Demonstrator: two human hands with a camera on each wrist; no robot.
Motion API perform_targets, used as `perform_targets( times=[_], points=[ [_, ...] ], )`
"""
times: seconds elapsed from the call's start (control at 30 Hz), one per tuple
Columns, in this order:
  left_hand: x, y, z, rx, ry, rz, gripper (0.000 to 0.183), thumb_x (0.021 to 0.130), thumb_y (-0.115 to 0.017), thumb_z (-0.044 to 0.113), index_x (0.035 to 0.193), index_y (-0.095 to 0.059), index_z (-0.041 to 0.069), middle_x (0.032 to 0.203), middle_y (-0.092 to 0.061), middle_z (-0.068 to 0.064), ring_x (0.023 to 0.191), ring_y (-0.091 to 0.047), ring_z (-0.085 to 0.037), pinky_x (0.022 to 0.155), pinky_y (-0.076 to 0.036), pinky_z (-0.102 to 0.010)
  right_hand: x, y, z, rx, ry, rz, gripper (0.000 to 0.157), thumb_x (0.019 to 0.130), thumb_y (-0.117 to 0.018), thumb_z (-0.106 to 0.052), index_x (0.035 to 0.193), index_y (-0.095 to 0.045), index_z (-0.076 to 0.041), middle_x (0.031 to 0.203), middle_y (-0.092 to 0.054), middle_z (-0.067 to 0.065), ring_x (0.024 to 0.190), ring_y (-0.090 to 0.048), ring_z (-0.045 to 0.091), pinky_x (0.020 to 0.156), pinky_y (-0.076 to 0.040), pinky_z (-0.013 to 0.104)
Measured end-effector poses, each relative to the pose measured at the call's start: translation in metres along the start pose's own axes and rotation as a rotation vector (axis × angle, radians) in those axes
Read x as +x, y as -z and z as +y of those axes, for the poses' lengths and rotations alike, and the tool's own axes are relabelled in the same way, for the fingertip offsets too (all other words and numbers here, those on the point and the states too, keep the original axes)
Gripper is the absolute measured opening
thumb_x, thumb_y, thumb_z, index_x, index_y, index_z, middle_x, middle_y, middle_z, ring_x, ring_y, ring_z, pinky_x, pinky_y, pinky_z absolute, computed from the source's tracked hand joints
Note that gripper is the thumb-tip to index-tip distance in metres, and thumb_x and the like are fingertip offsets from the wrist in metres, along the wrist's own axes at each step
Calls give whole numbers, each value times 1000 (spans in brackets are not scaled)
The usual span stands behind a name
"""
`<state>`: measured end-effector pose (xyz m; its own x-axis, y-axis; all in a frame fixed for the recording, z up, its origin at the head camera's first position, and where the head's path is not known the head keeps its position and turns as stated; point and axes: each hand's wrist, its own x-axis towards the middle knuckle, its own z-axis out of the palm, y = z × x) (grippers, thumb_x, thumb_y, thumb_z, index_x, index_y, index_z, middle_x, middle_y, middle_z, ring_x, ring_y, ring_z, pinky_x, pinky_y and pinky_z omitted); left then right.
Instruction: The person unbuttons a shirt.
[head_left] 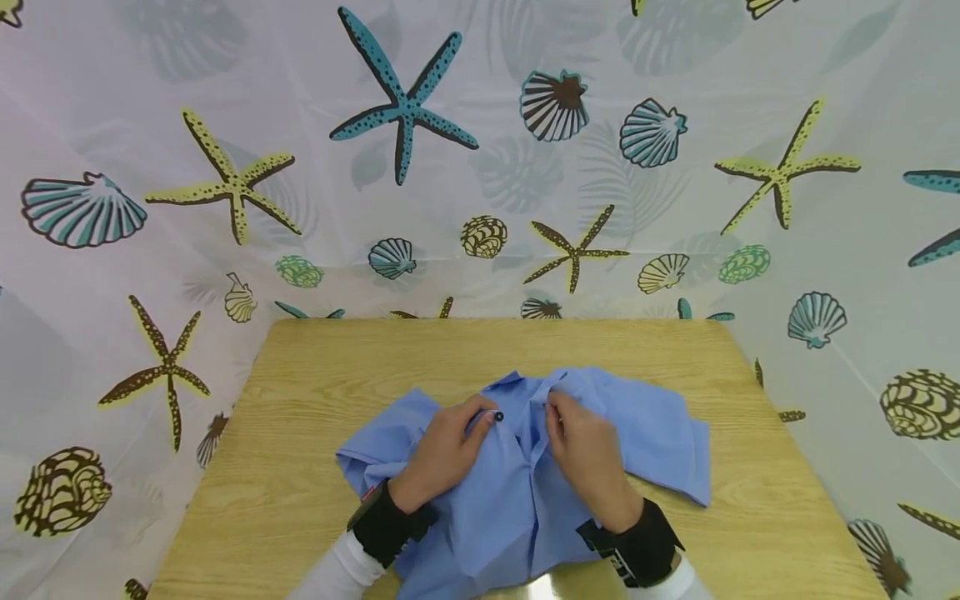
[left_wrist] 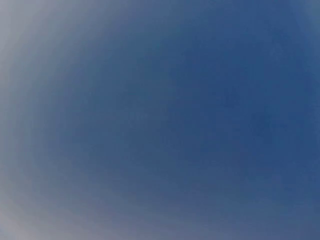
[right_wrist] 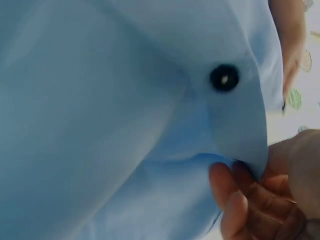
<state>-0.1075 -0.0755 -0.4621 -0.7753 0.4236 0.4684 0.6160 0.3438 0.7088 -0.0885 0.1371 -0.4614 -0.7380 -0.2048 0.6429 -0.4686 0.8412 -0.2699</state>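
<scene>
A light blue button-up shirt (head_left: 495, 508) lies spread on the table, its front towards me. My left hand (head_left: 450, 446) pinches the shirt front between thumb and forefinger, with a dark button (head_left: 498, 416) right at the fingertips. To the right, my right hand (head_left: 588, 450) pinches the opposite front edge near the collar (head_left: 566, 383). In the right wrist view, fingers (right_wrist: 235, 200) grip the shirt's edge below a dark round button (right_wrist: 224, 78). Only blurred blue cloth (left_wrist: 225, 120) fills the left wrist view, hiding the left hand there.
The shirt lies on a light wooden table (head_left: 337, 346). One sleeve (head_left: 663, 437) stretches to the right, and bunched cloth (head_left: 382, 442) lies at the left. A white curtain (head_left: 480, 183) printed with shells and starfish hangs behind the table and along both sides.
</scene>
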Motion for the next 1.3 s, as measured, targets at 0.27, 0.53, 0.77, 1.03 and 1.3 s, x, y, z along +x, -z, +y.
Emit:
perform_targets(
  times=[0.27,0.53,0.77,1.03,1.3],
  points=[
    [-2,24,-11,9,73,81,16,101,-40,24,108,-54,22,58,-34,6,43,-29,-8,42,-27,-26,-1,7,22,-9,-110,-44,6,90,-56,-8,92,-56,-2,56,-45,-4,43,-40,8,37,-35,30],
    [-5,26,-7,-25,103,75,18,101,-40,25,110,-54,21,58,-34,5,43,-30,-9,43,-29,-26,-6,0,5,48,-52,-83,28,87,-62,-29,107,-60,-11,63,-51,-11,47,-40,-1,38,-35,24],
    [-3,31,1,-79,-13,49,17,100,-41,19,111,-55,16,69,-45,5,52,-38,-7,46,-35,-27,-4,0,-10,389,50,-429,24,90,-58,-39,111,-57,-28,82,-58,-18,70,-52,-3,57,-48,24],
    [-3,37,-1,-92,-71,19,18,99,-43,11,111,-56,12,77,-51,3,55,-39,-8,50,-36,-30,-3,4,-6,593,-20,-478,17,94,-56,-25,110,-58,-28,98,-62,-14,84,-58,4,63,-51,27],
    [7,33,22,487,-133,72,30,88,-49,4,115,-60,12,126,-52,-6,123,-37,-26,99,-28,-52,-2,-1,-16,423,19,-223,15,81,-72,-15,93,-64,-19,81,-65,-10,72,-57,-1,54,-49,21]
  ],
)
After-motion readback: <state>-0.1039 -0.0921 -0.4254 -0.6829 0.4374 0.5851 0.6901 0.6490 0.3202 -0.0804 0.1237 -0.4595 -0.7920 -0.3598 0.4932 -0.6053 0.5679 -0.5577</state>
